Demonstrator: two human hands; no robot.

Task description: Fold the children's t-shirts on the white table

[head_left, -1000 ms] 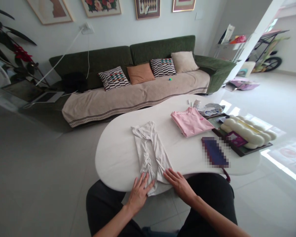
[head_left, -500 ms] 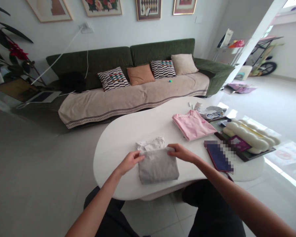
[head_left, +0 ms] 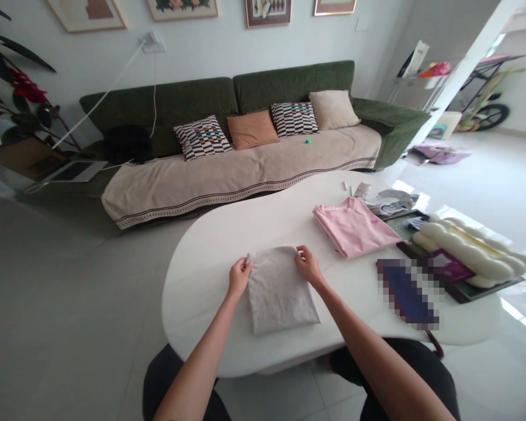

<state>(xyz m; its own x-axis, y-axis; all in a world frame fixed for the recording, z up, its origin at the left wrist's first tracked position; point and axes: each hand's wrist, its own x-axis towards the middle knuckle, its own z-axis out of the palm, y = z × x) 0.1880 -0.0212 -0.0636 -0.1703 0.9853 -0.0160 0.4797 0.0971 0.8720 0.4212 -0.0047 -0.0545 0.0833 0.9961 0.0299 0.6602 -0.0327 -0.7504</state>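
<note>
A grey folded garment (head_left: 283, 295) lies on the white table (head_left: 193, 292) in front of me, near its front edge. Its far left corner is pinched in my left hand (head_left: 239, 275). My right hand (head_left: 307, 265) grips the far right corner, fingers curled round the edge. The near part of the cloth rests flat on the tabletop. Right of it and farther back is a folded pink T-shirt (head_left: 355, 227), which neither hand touches.
On the table's right side are a dark blue pouch (head_left: 405, 292), partly pixelated, and a dark tray (head_left: 469, 295) bearing a puffy cream tissue box cover (head_left: 473, 245). A crumpled plastic bag (head_left: 390, 202) lies behind. A green sofa (head_left: 289, 79) stands beyond the table.
Both hands have moved away from me with the garment's far edge. The cloth now covers the white crumpled part that showed behind it. The view has tilted down slightly.
</note>
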